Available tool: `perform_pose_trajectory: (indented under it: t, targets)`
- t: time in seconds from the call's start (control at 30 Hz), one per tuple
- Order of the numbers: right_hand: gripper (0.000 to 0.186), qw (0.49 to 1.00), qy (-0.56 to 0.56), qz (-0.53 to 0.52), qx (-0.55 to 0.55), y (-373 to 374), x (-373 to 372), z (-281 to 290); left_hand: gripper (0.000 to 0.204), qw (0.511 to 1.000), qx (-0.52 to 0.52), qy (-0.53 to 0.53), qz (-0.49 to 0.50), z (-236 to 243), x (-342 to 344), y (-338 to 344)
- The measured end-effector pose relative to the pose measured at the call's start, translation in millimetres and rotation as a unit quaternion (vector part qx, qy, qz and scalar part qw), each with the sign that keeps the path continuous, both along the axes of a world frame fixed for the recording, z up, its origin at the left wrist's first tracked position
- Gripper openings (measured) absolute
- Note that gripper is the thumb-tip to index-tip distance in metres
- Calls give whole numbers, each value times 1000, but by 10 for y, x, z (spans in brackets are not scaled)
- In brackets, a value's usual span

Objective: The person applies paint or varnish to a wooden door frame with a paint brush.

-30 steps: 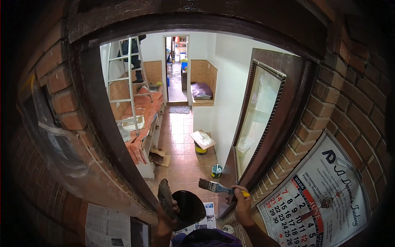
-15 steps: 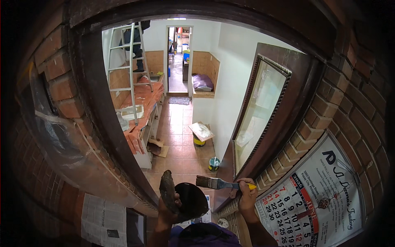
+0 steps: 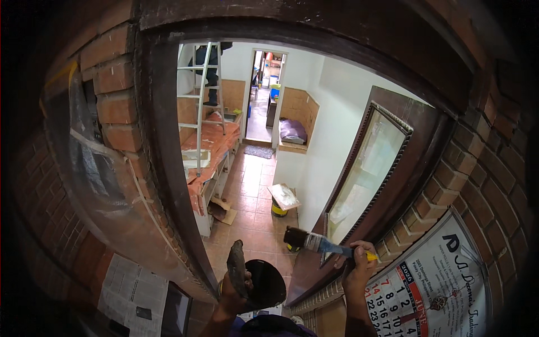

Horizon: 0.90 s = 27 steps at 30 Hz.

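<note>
My right hand (image 3: 358, 263) is closed round the yellow-tipped handle of a paintbrush (image 3: 328, 245). The brush points left, and its bristles look dark and coated. It is held apart from a dark round container (image 3: 267, 285), up and to the right of its rim. My left hand (image 3: 227, 293) grips that container from its left side; the inside looks black. Along the same side, by the left fingers, stands a flat, dark, rough-edged piece (image 3: 237, 268) whose kind I cannot make out. Before me is a dark brown door frame (image 3: 168, 140).
A dark door with a glass panel (image 3: 365, 174) stands at the right. Brick walls flank the frame, with a calendar (image 3: 432, 281) on the right. Beyond are a ladder (image 3: 201, 112) with a person on it, a covered counter (image 3: 216, 140), and a board-topped bucket (image 3: 284, 196).
The view has turned, shifting the room to the right in the picture. My right hand has moved the brush rightward, away from the container, and its bristle end is tilted higher.
</note>
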State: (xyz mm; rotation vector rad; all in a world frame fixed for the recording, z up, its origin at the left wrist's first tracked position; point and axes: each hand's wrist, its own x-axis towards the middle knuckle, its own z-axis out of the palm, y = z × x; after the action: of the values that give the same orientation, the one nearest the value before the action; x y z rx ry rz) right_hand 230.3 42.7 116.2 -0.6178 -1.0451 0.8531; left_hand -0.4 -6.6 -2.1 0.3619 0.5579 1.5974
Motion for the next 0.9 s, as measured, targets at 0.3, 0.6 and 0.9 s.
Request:
perform_pose_trajectory:
  t: [0.3,0.6,0.9]
  targets:
    - [10,992,-87,72,-55,-142,-116,-26,25,997,7,-61,-46,-170,-131,68]
    - [15,992,-102,24,-73,-181,59,-25,46,990,10,-104,-94,-237,-194,107]
    - [13,996,-37,30,-75,-148,93,-29,59,990,-26,-113,-76,-200,-151,108]
